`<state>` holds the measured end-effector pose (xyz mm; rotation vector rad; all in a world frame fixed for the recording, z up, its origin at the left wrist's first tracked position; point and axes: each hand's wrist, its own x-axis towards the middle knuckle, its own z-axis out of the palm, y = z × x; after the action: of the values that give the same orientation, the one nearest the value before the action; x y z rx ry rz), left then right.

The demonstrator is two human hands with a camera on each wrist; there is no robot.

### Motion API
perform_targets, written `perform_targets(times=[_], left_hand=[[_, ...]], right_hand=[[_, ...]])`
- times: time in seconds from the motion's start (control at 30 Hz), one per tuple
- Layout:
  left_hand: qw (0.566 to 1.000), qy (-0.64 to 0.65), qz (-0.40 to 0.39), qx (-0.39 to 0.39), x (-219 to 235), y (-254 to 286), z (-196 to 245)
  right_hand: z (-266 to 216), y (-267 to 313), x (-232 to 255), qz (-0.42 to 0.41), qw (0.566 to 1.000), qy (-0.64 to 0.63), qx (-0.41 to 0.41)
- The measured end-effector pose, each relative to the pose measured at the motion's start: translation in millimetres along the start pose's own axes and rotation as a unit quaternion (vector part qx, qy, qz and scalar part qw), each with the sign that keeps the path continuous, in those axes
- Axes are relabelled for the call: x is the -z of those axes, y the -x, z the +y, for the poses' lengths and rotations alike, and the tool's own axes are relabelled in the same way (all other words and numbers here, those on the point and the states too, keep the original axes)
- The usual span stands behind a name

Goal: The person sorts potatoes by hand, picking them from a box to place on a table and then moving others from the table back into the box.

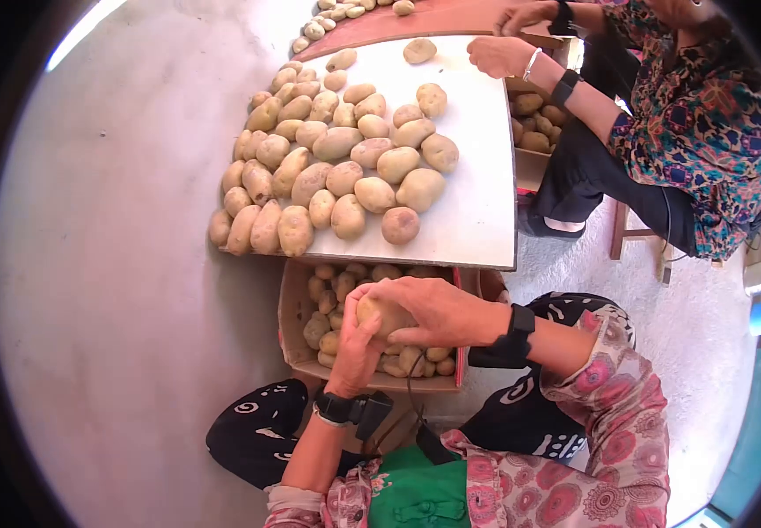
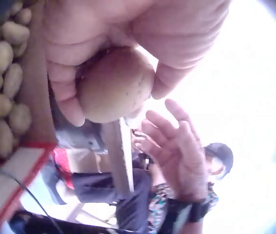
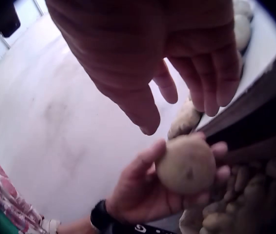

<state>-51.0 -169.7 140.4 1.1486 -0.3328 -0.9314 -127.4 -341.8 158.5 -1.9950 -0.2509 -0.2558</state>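
Observation:
My left hand (image 1: 354, 354) grips a potato (image 2: 116, 87) above the cardboard box, thumb and fingers curled round its sides. The potato's pale skin shows small dark marks, and a dark spot faces the right wrist camera. Just apart from it, my right hand (image 3: 143, 53) hovers with fingers spread and loosely bent, holding nothing. Below both hands, the box (image 1: 289, 339) is full of potatoes. Rows of potatoes (image 1: 338, 143) cover much of the white tabletop (image 1: 477, 207) ahead; a reddish one (image 1: 400, 226) lies near its front edge.
Across the table's right side sits another person (image 1: 688, 158) in a patterned top, one hand (image 1: 499, 56) over the tabletop. Beside that person stands a second box of potatoes (image 1: 534, 128). More potatoes lie on a reddish surface (image 1: 451, 18) behind. A pale wall (image 1: 108, 264) rises at left.

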Motion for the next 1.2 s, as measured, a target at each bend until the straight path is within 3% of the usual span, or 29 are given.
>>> perform_targets(times=[0.07,0.13,0.2,0.33,0.4,0.47,0.5,0.63,0.77,0.83,1.2], left_hand=[[1.0,0.01,-0.022,0.007,-7,3,7],[0.997,0.008,-0.068,0.047,-13,7,9],[0.997,-0.006,-0.069,0.042,-19,10,6],[0.997,0.022,-0.07,0.018,-24,12,1],[0.998,-0.015,-0.063,0.01,-8,16,-3],[0.99,-0.105,0.027,0.085,7,19,-10],[0.983,-0.15,0.073,0.077,11,23,-16],[0.981,-0.145,0.099,0.08,26,31,-24],[0.978,-0.175,0.051,0.102,19,33,-13],[0.978,-0.174,0.045,0.108,22,35,-16],[0.977,-0.156,0.046,0.141,39,33,-22]], right_hand=[[0,1,-3,0.042,0.996,0.06,0.054],[-2,6,0,0.013,0.998,0.057,0.034],[-6,8,1,-0.027,0.998,0.058,-0.008],[-11,13,18,-0.018,0.995,0.092,-0.023],[-16,12,41,0.084,0.973,0.19,-0.101],[-9,15,60,0.179,0.952,0.231,-0.086],[-5,15,67,0.195,0.943,0.244,-0.112],[24,12,64,0.187,0.927,0.279,-0.167],[31,11,66,0.162,0.948,0.242,-0.13],[24,12,72,0.13,0.95,0.186,-0.214],[37,3,77,0.125,0.956,0.113,-0.239]])
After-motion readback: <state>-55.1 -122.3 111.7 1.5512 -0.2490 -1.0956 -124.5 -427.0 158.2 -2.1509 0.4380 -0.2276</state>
